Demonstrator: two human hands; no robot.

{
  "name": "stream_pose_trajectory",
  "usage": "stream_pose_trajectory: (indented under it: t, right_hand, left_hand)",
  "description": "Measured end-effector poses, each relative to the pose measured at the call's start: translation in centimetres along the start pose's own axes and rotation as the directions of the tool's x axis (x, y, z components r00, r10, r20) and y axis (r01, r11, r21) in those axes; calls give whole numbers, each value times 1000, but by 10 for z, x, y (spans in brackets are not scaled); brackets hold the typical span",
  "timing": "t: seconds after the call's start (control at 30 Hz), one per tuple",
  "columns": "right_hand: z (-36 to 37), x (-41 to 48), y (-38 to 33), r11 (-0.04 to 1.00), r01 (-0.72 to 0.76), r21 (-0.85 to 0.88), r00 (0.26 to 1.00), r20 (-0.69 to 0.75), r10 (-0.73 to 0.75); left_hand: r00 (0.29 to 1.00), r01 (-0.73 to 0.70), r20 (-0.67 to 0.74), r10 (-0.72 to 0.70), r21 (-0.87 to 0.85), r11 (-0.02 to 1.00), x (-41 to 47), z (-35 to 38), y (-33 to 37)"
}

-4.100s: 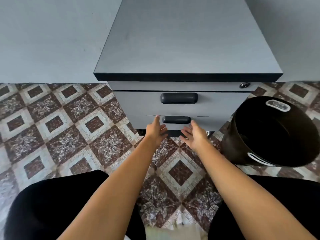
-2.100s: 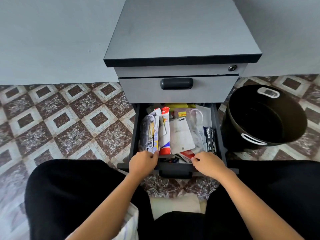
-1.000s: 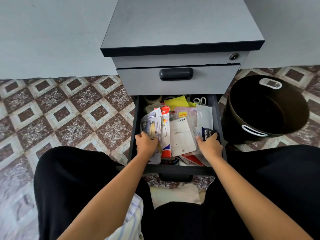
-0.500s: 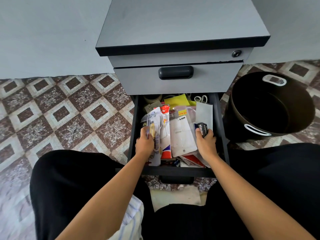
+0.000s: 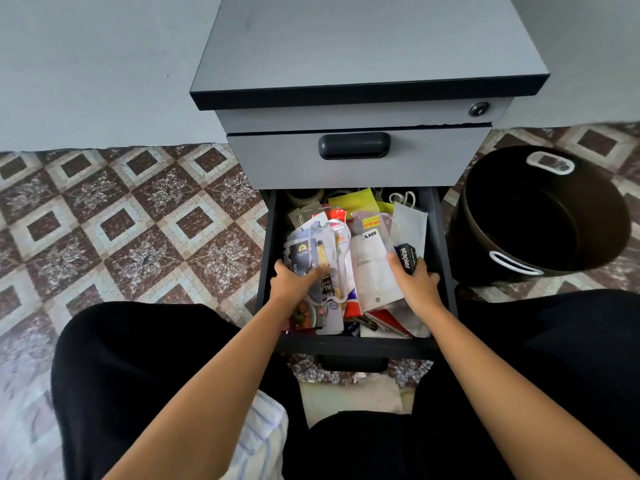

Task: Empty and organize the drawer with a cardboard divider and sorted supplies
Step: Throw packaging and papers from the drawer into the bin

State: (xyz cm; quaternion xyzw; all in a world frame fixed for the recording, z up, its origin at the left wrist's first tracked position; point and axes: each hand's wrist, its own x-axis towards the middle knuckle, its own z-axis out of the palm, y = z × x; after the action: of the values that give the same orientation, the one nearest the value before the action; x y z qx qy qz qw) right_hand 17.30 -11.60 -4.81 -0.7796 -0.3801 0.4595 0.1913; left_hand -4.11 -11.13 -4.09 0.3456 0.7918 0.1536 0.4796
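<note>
Reaching into the open drawer (image 5: 356, 346), both hands sit on its heap of supplies; the right hand (image 5: 417, 285) curls round a black stapler box (image 5: 406, 258) at the drawer's right side; the left hand (image 5: 294, 285) lies over the packets (image 5: 325, 251) on the left (gripping or only pressing, I cannot tell); the packets run lengthwise front to back, straight ahead; lifting out probably comes next; the bin (image 5: 464, 244) stands nearer the right hand.

Patterned tile floor (image 5: 138, 237). Grey cabinet (image 5: 363, 46) stands on it, bottom drawer (image 5: 356, 345) open. Black bin (image 5: 465, 251) just beside it.
</note>
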Motion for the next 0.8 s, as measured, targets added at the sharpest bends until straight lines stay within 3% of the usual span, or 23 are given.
stream_pose_trajectory:
  t: [0.3, 0.57, 0.8]
  right_hand:
    - [-2, 2, -2, 991, 18, -132, 1000, 8, -17]
    - [-9, 4, -4, 975, 123, 183, 991, 26, -130]
    - [-9, 1, -17, 921, 20, 389, 983, 159, -88]
  left_hand:
    - [995, -68, 58, 79, -171, 983, 0, 2, 1]
    - [995, -94, 18, 96, -100, 991, -1, 6, 7]
    - [992, -92, 58, 108, -231, 969, -4, 8, 11]
